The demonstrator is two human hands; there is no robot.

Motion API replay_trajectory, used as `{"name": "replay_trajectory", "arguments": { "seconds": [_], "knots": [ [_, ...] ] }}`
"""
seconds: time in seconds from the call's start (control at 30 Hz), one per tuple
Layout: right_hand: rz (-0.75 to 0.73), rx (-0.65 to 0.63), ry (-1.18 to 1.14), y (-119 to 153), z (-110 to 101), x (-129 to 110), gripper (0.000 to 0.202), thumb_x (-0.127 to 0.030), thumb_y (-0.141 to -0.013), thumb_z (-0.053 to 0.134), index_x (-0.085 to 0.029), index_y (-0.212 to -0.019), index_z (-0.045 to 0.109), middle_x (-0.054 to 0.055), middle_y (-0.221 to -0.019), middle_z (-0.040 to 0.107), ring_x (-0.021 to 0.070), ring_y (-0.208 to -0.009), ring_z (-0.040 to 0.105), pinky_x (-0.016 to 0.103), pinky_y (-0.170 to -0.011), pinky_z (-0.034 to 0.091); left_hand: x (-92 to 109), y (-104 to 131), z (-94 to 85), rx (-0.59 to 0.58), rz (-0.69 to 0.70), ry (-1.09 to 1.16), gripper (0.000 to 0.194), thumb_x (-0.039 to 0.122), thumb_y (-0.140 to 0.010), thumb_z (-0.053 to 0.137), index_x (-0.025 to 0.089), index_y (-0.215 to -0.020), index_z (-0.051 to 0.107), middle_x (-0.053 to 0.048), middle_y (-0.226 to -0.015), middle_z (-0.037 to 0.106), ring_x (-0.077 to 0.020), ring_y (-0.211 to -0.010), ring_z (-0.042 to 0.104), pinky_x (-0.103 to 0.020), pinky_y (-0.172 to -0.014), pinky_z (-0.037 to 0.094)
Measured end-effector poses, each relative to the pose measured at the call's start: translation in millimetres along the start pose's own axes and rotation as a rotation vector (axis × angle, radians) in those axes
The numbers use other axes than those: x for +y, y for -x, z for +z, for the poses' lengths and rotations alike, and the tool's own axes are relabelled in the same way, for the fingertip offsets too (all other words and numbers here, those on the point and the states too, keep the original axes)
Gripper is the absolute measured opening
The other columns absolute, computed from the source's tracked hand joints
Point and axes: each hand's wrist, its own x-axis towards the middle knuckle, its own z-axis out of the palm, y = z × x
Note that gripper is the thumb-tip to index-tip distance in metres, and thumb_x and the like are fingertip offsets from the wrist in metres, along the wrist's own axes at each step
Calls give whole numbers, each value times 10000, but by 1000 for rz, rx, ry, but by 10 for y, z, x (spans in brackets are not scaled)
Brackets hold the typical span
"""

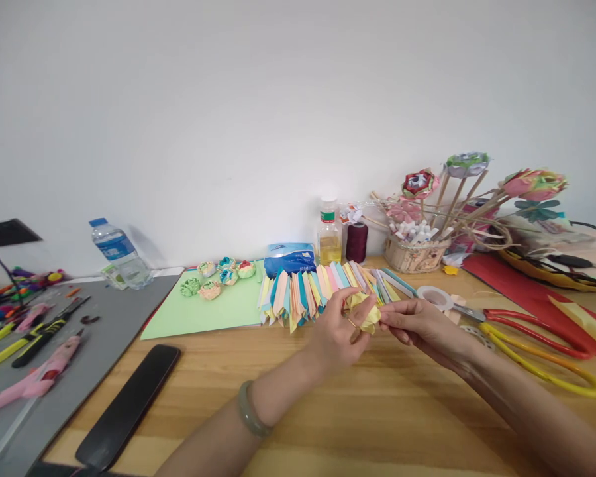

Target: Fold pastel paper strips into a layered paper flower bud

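A small yellow paper flower [369,317] is held above the wooden table, right of the middle. My left hand [338,328], with a ring on a finger and a bangle on the wrist, has its fingers curled round the flower from the left. From the right, my right hand [417,324] pinches the flower's edge between thumb and fingers. Behind both hands lies a row of folded paper strips [295,295] in many colours, partly hidden by my left hand.
Paper flowers [209,289] sit on a green sheet [179,321]. A black phone-like slab [129,404] and pink glue gun [44,374] lie left. Scissors [531,331], tape [434,298] and a flower basket [414,257] stand right; a tissue pack [289,257] and glass bottle [330,238] behind.
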Motion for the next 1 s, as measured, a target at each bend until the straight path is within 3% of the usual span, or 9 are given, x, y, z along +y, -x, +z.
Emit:
{"name": "replay_trajectory", "arguments": {
  "seconds": [0.23, 0.63, 0.8, 1.0],
  "knots": [
    [9, 2, -17, -28, -4, 25, 244, -328, -455, 794, -137, -536, 666, -15, -474, 540, 31, -378, 330, 201, -363, 209, 4, -4, 14, -26, 27, -8, 588, 126, -727, 483, 241, -1272, 295, -128, -1195, 335, -238, -1085, 429, -357, -789, 460],
    [-14, -48, -34, -12, -35, 56, 273, -380, -507, 772, -145, -564, 646, -51, -457, 473, 30, -406, 349, 183, -398, 240, 32, -21, -4, -28, 65, 49, 565, 185, -742, 509, 227, -1266, 301, -122, -1204, 312, -225, -1121, 401, -344, -841, 446],
    [-1, -59, -11, 4, -46, 23, 235, -353, -559, 751, -153, -655, 672, -28, -522, 538, 39, -438, 384, 193, -449, 295, 32, -37, -36, 5, 57, 71, 536, 280, -759, 517, 173, -1249, 325, -143, -1175, 328, -244, -1133, 379, -396, -894, 405],
    [10, -14, 15, -12, -26, 11, 259, -356, -524, 764, -138, -624, 665, -34, -512, 505, 39, -433, 360, 202, -434, 277, 8, -18, -34, -31, 41, 104, 451, 234, -814, 421, 189, -1257, 350, -148, -1190, 321, -248, -1111, 401, -379, -834, 433]
  ]
}}
